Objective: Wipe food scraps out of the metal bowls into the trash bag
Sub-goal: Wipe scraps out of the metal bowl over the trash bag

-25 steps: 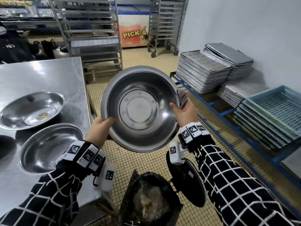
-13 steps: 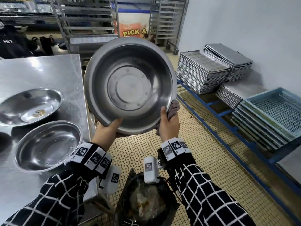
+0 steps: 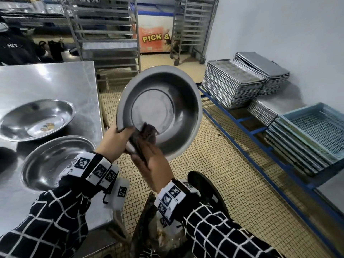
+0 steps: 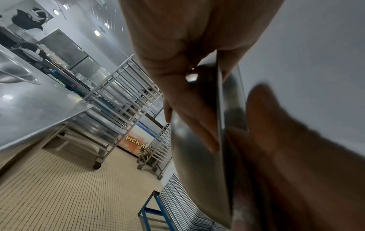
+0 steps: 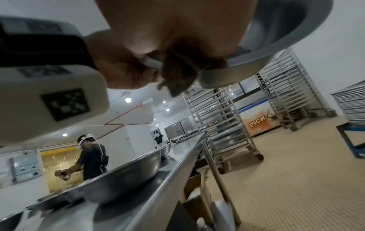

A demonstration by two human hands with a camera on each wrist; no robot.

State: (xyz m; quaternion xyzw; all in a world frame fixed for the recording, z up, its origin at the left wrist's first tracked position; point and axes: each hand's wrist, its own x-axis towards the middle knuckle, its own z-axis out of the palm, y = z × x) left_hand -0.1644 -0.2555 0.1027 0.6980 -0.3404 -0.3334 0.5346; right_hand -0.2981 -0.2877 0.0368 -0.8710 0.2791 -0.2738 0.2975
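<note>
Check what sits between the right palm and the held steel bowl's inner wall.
A dark crumpled cloth, gripped by the right hand, lies against the round steel bowl near its lower rim. Head view shows it; right wrist agrees.

"PICK &" in yellow letters on the orange-fronted freezer chest [image 3: 155,39], remaining lettering hidden

Tiled floor [image 3: 232,183] (beige), white walls [image 3: 279,25]
</note>
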